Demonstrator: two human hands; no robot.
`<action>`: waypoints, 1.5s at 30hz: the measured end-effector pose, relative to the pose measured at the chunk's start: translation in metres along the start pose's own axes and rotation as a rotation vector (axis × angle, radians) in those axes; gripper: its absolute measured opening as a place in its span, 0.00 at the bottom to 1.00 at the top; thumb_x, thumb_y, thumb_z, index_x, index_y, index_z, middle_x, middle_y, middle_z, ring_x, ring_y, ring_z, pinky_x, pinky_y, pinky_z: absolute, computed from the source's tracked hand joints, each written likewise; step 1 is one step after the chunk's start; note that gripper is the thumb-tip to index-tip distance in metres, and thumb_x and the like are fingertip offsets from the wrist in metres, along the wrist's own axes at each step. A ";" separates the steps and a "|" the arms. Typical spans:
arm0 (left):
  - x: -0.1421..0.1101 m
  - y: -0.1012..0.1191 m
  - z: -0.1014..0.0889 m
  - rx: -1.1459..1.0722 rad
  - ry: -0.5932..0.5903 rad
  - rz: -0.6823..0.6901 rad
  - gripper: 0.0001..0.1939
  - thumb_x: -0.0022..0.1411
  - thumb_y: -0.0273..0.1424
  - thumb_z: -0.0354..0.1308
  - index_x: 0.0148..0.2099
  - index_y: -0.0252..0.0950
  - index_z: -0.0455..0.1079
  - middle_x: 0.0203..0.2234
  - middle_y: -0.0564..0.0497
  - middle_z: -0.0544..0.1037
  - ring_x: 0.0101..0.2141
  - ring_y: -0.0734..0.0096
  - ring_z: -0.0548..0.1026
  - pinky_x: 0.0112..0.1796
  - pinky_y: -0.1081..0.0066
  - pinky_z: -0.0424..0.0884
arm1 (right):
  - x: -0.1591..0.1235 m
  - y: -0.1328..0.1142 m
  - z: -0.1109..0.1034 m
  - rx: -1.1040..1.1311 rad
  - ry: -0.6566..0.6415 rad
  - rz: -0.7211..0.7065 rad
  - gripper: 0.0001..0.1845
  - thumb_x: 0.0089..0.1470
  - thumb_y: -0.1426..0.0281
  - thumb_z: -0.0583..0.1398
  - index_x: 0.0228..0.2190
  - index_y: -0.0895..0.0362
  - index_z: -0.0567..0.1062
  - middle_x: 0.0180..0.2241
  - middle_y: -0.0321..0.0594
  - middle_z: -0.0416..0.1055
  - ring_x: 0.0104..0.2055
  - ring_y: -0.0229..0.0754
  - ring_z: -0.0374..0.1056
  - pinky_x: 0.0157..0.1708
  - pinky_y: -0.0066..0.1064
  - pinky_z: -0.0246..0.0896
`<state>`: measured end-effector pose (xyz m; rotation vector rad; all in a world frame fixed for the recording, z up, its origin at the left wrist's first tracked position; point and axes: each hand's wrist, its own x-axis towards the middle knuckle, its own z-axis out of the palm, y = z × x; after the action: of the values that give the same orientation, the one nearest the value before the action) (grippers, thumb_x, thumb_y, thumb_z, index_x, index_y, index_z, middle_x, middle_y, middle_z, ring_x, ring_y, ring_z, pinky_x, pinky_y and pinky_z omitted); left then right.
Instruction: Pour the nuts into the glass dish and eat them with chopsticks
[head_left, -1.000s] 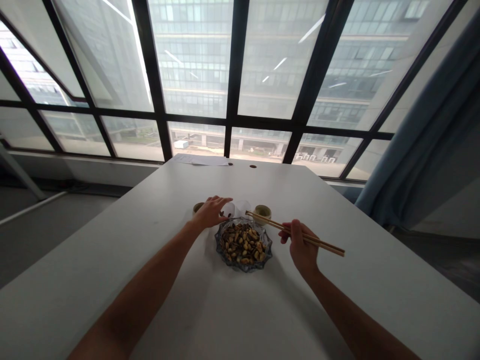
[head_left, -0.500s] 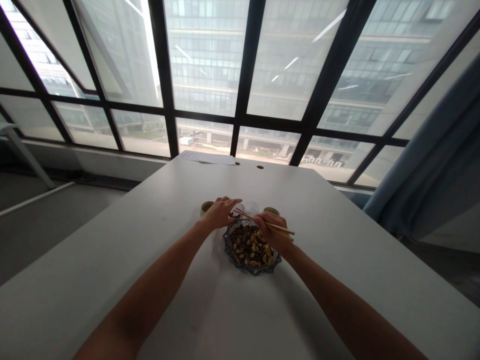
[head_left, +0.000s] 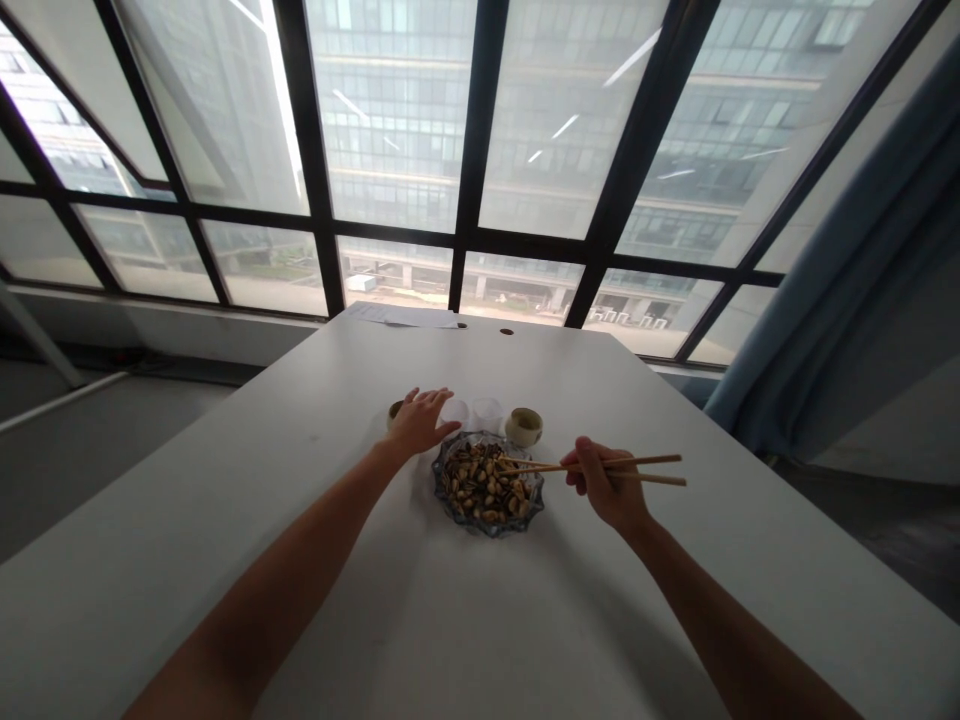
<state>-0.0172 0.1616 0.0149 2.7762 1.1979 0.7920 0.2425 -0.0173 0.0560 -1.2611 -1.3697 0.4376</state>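
A dark glass bowl of mixed nuts and seeds sits in the middle of the white table. My right hand is to its right, closed on a pair of wooden chopsticks whose tips reach over the bowl's right side. My left hand rests with fingers spread just behind the bowl's left edge, beside a small clear cup and partly covering a small brown cup.
Behind the bowl stand a second clear cup and a greenish ceramic cup. Papers lie at the table's far edge. Large windows rise beyond, and a blue curtain hangs at the right.
My right hand swung over the bowl with the chopsticks, then drew back to the right; the chopsticks are now level, tips over the bowl. My left hand stayed put, fingers flattening a little.
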 end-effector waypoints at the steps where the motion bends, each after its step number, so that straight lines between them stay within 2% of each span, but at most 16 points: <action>1: -0.004 -0.003 -0.003 0.020 0.007 -0.019 0.27 0.66 0.44 0.54 0.61 0.37 0.61 0.60 0.40 0.69 0.60 0.54 0.66 0.63 0.48 0.50 | -0.001 0.000 -0.001 -0.009 -0.019 -0.022 0.35 0.54 0.40 0.57 0.19 0.58 0.76 0.12 0.39 0.66 0.12 0.35 0.59 0.11 0.26 0.52; 6: -0.031 -0.027 -0.010 0.065 0.096 -0.154 0.25 0.64 0.45 0.55 0.58 0.36 0.65 0.60 0.37 0.68 0.60 0.48 0.65 0.61 0.44 0.54 | -0.004 -0.003 -0.002 -0.123 -0.041 -0.197 0.36 0.58 0.42 0.53 0.15 0.57 0.74 0.11 0.38 0.64 0.13 0.36 0.59 0.14 0.28 0.52; 10: -0.046 -0.043 0.007 -0.120 0.156 -0.312 0.29 0.65 0.45 0.54 0.61 0.33 0.60 0.59 0.33 0.67 0.60 0.51 0.66 0.58 0.50 0.62 | -0.001 -0.007 0.006 -0.166 -0.115 -0.221 0.37 0.60 0.43 0.51 0.15 0.57 0.72 0.11 0.37 0.62 0.14 0.35 0.57 0.15 0.28 0.50; 13: -0.047 -0.043 0.023 -0.284 0.171 -0.399 0.31 0.66 0.46 0.51 0.63 0.32 0.55 0.58 0.32 0.67 0.59 0.53 0.67 0.58 0.52 0.63 | -0.001 -0.008 0.017 -0.140 -0.180 -0.182 0.34 0.60 0.43 0.53 0.17 0.56 0.73 0.12 0.36 0.64 0.15 0.36 0.59 0.15 0.27 0.52; 17: -0.047 -0.031 0.025 -0.310 0.196 -0.382 0.31 0.67 0.45 0.50 0.64 0.31 0.53 0.62 0.30 0.62 0.63 0.49 0.61 0.60 0.48 0.60 | -0.005 -0.002 0.029 -0.084 -0.282 -0.140 0.31 0.61 0.47 0.55 0.18 0.56 0.73 0.16 0.37 0.68 0.17 0.36 0.62 0.17 0.27 0.56; 19: -0.049 -0.021 0.016 -0.244 0.252 -0.318 0.29 0.66 0.44 0.51 0.63 0.33 0.55 0.64 0.31 0.58 0.65 0.47 0.56 0.61 0.44 0.57 | -0.005 0.002 0.028 -0.023 -0.232 -0.099 0.30 0.59 0.46 0.56 0.20 0.57 0.75 0.16 0.38 0.70 0.18 0.37 0.64 0.17 0.27 0.59; 21: -0.054 -0.007 0.003 -0.196 0.290 -0.190 0.26 0.66 0.43 0.53 0.60 0.35 0.60 0.64 0.35 0.59 0.65 0.49 0.55 0.62 0.45 0.56 | -0.002 0.004 0.021 0.054 -0.113 -0.037 0.32 0.57 0.43 0.56 0.21 0.57 0.76 0.16 0.39 0.70 0.16 0.37 0.64 0.15 0.27 0.59; 24: -0.062 0.019 -0.012 -0.293 0.216 0.049 0.19 0.66 0.41 0.53 0.55 0.40 0.66 0.57 0.42 0.70 0.60 0.55 0.64 0.61 0.51 0.60 | 0.005 0.001 0.007 0.088 0.020 0.051 0.36 0.52 0.39 0.57 0.16 0.58 0.75 0.10 0.39 0.64 0.11 0.34 0.57 0.09 0.25 0.49; 27: -0.067 0.039 -0.014 -0.441 0.092 0.124 0.18 0.65 0.40 0.55 0.54 0.39 0.68 0.58 0.42 0.69 0.59 0.57 0.66 0.61 0.54 0.62 | 0.011 -0.006 -0.005 0.060 0.019 0.097 0.39 0.47 0.35 0.57 0.11 0.58 0.72 0.06 0.38 0.59 0.08 0.32 0.52 0.08 0.23 0.42; 30: -0.068 0.045 -0.008 -0.541 -0.020 0.105 0.24 0.61 0.38 0.59 0.58 0.38 0.66 0.61 0.40 0.66 0.61 0.54 0.63 0.61 0.54 0.61 | 0.012 -0.008 -0.007 0.046 -0.004 0.102 0.40 0.46 0.34 0.58 0.10 0.58 0.71 0.06 0.38 0.58 0.08 0.32 0.51 0.08 0.23 0.42; 33: -0.068 0.039 -0.001 -0.624 -0.075 0.072 0.27 0.57 0.31 0.61 0.59 0.39 0.65 0.62 0.41 0.64 0.62 0.53 0.63 0.62 0.52 0.60 | 0.009 -0.008 -0.004 0.054 -0.071 0.102 0.39 0.47 0.36 0.58 0.11 0.58 0.71 0.06 0.37 0.58 0.09 0.32 0.52 0.08 0.23 0.43; 38: -0.065 0.031 0.004 -0.731 -0.083 -0.020 0.28 0.53 0.21 0.54 0.57 0.39 0.67 0.62 0.45 0.67 0.62 0.56 0.64 0.62 0.52 0.60 | 0.003 -0.012 0.001 0.046 -0.418 0.108 0.31 0.52 0.44 0.61 0.15 0.58 0.75 0.11 0.38 0.66 0.11 0.33 0.57 0.10 0.23 0.48; 41: -0.065 0.031 0.003 -0.761 -0.080 -0.064 0.22 0.58 0.24 0.53 0.56 0.39 0.67 0.61 0.45 0.68 0.61 0.57 0.66 0.62 0.53 0.61 | 0.001 -0.013 0.006 0.013 -0.490 0.071 0.27 0.55 0.50 0.61 0.17 0.58 0.76 0.14 0.39 0.70 0.15 0.36 0.64 0.14 0.23 0.55; 43: -0.066 0.032 0.001 -0.789 -0.095 -0.056 0.20 0.61 0.30 0.56 0.56 0.38 0.67 0.62 0.43 0.66 0.62 0.55 0.65 0.62 0.54 0.62 | -0.001 -0.011 0.010 -0.012 -0.458 0.028 0.25 0.56 0.51 0.61 0.19 0.58 0.77 0.15 0.39 0.71 0.17 0.36 0.66 0.16 0.24 0.58; 45: -0.066 0.031 0.000 -0.817 -0.110 -0.030 0.24 0.59 0.35 0.60 0.57 0.38 0.66 0.64 0.42 0.64 0.63 0.53 0.63 0.62 0.54 0.60 | -0.002 -0.007 0.014 -0.045 -0.400 -0.026 0.25 0.57 0.52 0.61 0.20 0.57 0.77 0.16 0.39 0.71 0.17 0.36 0.66 0.18 0.25 0.60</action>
<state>-0.0341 0.0945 -0.0084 2.0866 0.6703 0.8576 0.2264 -0.0155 0.0573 -1.2325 -1.7368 0.6709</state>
